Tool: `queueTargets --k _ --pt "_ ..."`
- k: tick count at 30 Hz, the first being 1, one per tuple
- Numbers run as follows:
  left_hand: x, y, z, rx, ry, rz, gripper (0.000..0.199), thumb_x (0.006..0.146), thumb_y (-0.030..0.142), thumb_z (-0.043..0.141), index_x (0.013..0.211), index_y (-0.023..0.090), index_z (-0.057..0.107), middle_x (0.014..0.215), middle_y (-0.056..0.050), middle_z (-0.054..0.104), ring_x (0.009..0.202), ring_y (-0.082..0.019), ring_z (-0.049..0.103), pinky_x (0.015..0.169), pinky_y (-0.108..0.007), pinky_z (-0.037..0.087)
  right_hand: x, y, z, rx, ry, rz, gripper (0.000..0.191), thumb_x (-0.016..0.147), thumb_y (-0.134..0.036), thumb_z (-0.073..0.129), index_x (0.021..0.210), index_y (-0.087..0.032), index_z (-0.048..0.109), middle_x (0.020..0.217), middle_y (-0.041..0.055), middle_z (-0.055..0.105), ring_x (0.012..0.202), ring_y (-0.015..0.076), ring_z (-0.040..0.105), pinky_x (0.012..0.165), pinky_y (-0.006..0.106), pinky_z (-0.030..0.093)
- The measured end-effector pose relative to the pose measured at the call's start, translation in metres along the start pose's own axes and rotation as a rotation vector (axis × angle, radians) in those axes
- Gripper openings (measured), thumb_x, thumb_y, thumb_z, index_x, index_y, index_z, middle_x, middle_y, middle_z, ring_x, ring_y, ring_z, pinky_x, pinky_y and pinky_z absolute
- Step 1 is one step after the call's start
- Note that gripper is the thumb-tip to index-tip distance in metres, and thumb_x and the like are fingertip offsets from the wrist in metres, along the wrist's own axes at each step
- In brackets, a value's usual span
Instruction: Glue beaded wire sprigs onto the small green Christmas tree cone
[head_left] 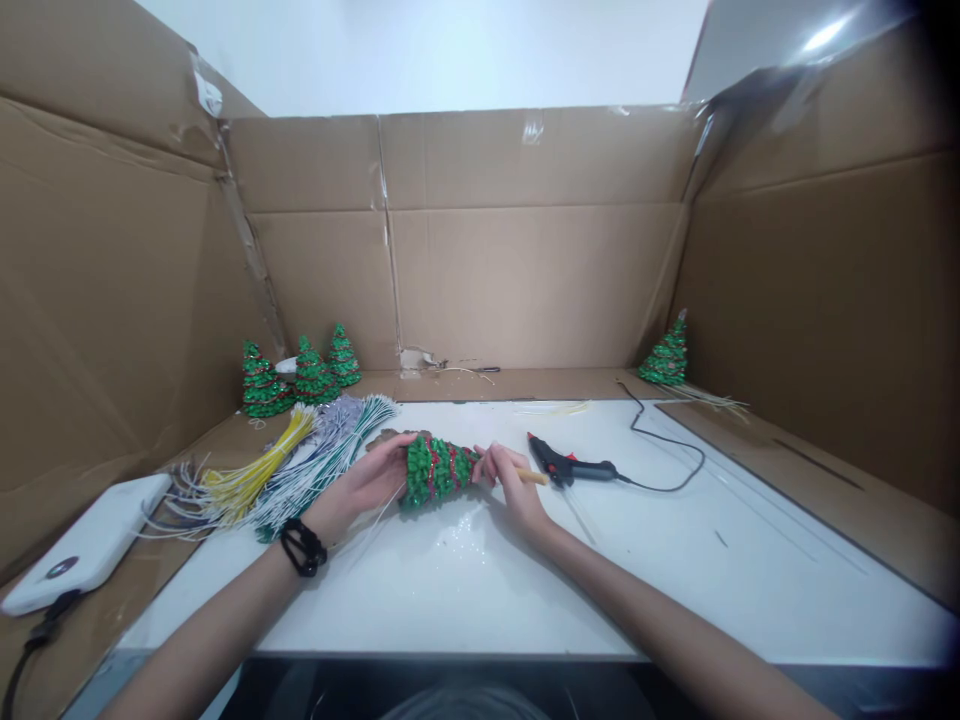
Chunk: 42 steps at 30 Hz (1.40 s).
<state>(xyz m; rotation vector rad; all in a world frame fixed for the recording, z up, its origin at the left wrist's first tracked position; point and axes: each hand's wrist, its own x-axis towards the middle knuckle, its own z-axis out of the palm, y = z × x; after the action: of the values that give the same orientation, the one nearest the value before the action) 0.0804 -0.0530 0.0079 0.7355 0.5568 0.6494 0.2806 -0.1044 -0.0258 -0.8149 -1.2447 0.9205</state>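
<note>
A small green Christmas tree (pixel 439 470) with red garland lies on its side above the white table (pixel 450 600), its tip pointing right. My left hand (pixel 379 472) is closed round its base end, with a thin pale strand showing below the fingers. At the tip, my right hand (pixel 514 485) pinches a slim tan stick (pixel 534 477), perhaps a tool handle; its working end is hidden by the fingers and the tree. A black glue gun (pixel 574 468) with a red nozzle tip rests just beyond my right hand.
Bundles of yellow stems (pixel 262 465) and green-tipped white stems (pixel 330 470) lie to the left, near a white corded device (pixel 90 545). More trees (pixel 315 372) stand at the back left; another tree (pixel 666 352) is back right. Cardboard walls (pixel 540 290) enclose the table.
</note>
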Motion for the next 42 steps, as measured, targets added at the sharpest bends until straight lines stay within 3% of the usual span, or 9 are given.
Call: queueTargets --k 7,13,19,27,34,42 --pt "-0.003 0.002 0.000 0.077 0.061 0.035 0.027 0.088 0.024 0.048 0.107 0.010 0.062 0.086 -0.008 0.071 0.074 -0.018 0.067 0.073 -0.028 0.049 -0.013 -0.004 -0.007 -0.153 -0.142 -0.010 0.028 0.087 -0.044 0.048 0.072 -0.020 0.049 0.067 -0.0001 0.055 0.064 0.0142 0.048 0.063 0.027 0.038" --pt "-0.005 0.002 0.002 0.098 0.121 0.023 0.026 0.089 0.024 0.046 0.101 0.009 0.064 0.083 -0.008 0.072 0.072 -0.018 0.067 0.071 -0.027 0.050 -0.016 -0.003 -0.011 -0.238 -0.180 -0.052 0.040 0.089 -0.047 0.041 0.062 -0.020 0.050 0.064 0.0007 0.051 0.065 0.0153 0.047 0.070 0.028 0.039" --pt "-0.004 0.002 0.002 0.105 0.137 0.019 0.027 0.087 0.025 0.049 0.103 0.009 0.064 0.080 -0.007 0.072 0.068 -0.018 0.067 0.067 -0.026 0.050 -0.015 0.001 -0.011 -0.258 -0.179 -0.097 0.041 0.089 -0.047 0.040 0.060 -0.020 0.049 0.061 0.0001 0.049 0.063 0.0151 0.046 0.087 0.034 0.036" --pt "-0.005 0.002 0.004 0.102 0.140 0.026 0.023 0.086 0.025 0.051 0.099 0.010 0.065 0.077 -0.005 0.071 0.062 -0.015 0.065 0.062 -0.024 0.049 -0.018 -0.005 -0.009 -0.356 -0.247 -0.159 0.040 0.091 -0.046 0.035 0.061 -0.020 0.042 0.062 -0.0008 0.042 0.061 0.0143 0.039 0.066 0.029 0.035" --pt "-0.004 0.002 0.002 0.098 0.132 0.002 0.023 0.087 0.026 0.051 0.095 0.010 0.065 0.077 -0.006 0.071 0.061 -0.015 0.065 0.065 -0.025 0.049 -0.018 -0.005 -0.009 -0.325 -0.230 -0.122 0.039 0.092 -0.046 0.033 0.065 -0.020 0.044 0.066 0.0001 0.043 0.064 0.0152 0.041 0.065 0.028 0.033" --pt "-0.005 0.001 0.001 0.052 0.065 0.023 0.030 0.089 0.028 0.048 0.109 0.010 0.061 0.089 -0.010 0.071 0.081 -0.020 0.067 0.080 -0.030 0.049 -0.017 -0.003 -0.011 -0.260 -0.248 -0.074 0.040 0.091 -0.049 0.033 0.066 -0.020 0.043 0.069 0.0004 0.043 0.068 0.0155 0.043 0.066 0.028 0.033"
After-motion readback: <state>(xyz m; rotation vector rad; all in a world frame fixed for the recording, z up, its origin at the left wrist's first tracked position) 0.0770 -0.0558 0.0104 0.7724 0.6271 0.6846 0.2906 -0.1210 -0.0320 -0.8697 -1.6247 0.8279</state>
